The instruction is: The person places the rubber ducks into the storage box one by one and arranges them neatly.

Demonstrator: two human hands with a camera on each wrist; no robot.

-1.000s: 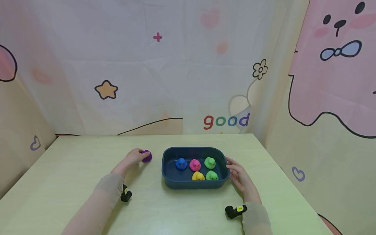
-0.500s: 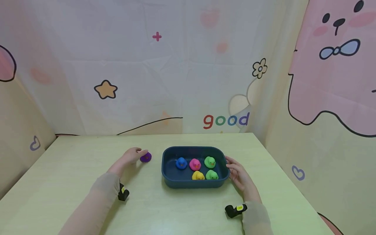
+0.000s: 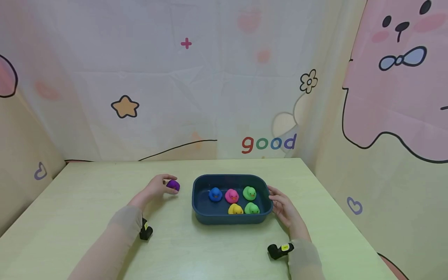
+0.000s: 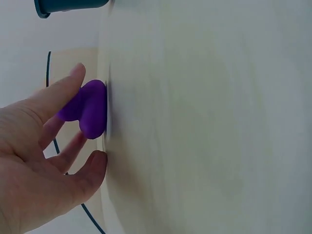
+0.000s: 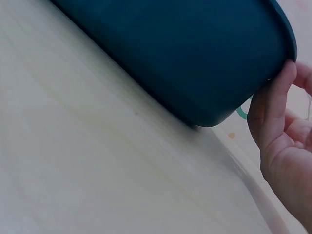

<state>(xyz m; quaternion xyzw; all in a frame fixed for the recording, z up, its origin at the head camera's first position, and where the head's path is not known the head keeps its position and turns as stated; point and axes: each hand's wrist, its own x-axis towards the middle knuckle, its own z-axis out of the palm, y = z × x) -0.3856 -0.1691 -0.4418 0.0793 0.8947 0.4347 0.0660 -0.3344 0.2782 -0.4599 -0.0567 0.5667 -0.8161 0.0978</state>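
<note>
At the left of the tray, my left hand [image 3: 157, 187] has its fingers curled around a purple toy duck [image 3: 173, 185] low at the table, thumb on the near side and fingers on the far side. In the left wrist view the purple duck [image 4: 93, 109] sits between thumb and fingers, against the tabletop. My right hand [image 3: 286, 208] rests its fingertips on the right end of a dark blue tray [image 3: 231, 220]. Inside the tray are a blue duck [image 3: 215, 195], a pink duck [image 3: 231, 196], a yellow duck [image 3: 235, 209] and two green ducks [image 3: 249, 193].
The pale wooden table [image 3: 196, 252] runs back to a hanging printed cloth [image 3: 168, 97]. Side walls with printed drawings stand left and right. A black wrist camera [image 3: 146, 229] sits on the left wrist, another wrist camera [image 3: 280, 251] on the right.
My left hand drew back slightly to the left, then brought thumb and fingers around the purple duck, whose face has turned. The right hand and tray stay in place.
</note>
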